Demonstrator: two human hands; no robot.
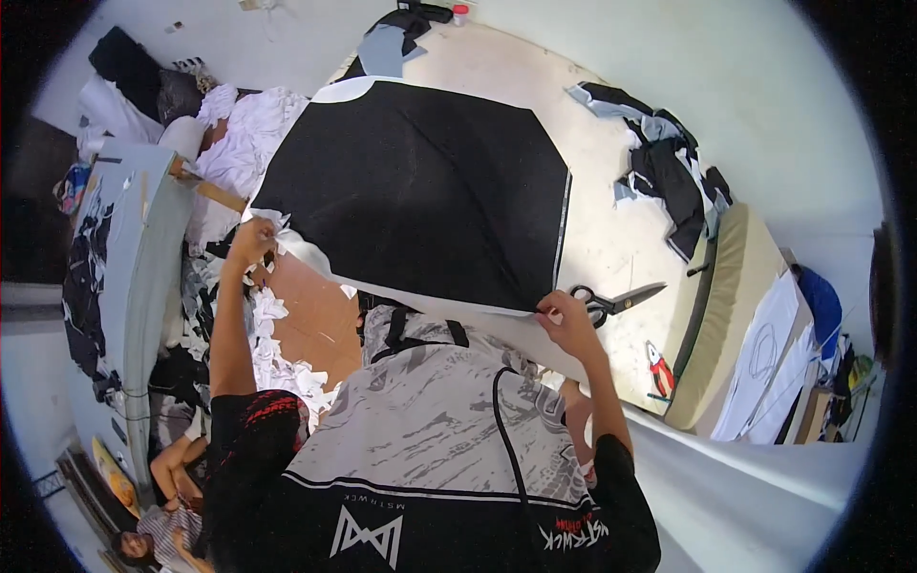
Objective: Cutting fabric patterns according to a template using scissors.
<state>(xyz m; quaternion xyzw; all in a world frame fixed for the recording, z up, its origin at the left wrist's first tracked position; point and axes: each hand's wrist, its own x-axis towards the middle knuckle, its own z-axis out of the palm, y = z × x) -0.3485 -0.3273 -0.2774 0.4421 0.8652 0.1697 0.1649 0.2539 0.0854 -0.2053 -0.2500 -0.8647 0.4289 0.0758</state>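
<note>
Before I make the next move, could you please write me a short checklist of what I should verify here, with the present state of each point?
1. Left grip secured: ok, it pinches the near left corner of the black fabric.
2. Right grip secured: ok, it pinches the near right corner.
3. Fabric smooth: not ok, creases run across it.
4. Scissors out of the hands: ok, they lie on the table, close beside the right grip.
5. Black and grey scraps on the right apart from the fabric: ok.
6. Underside free of objects: cannot tell, the fabric hides it.
</note>
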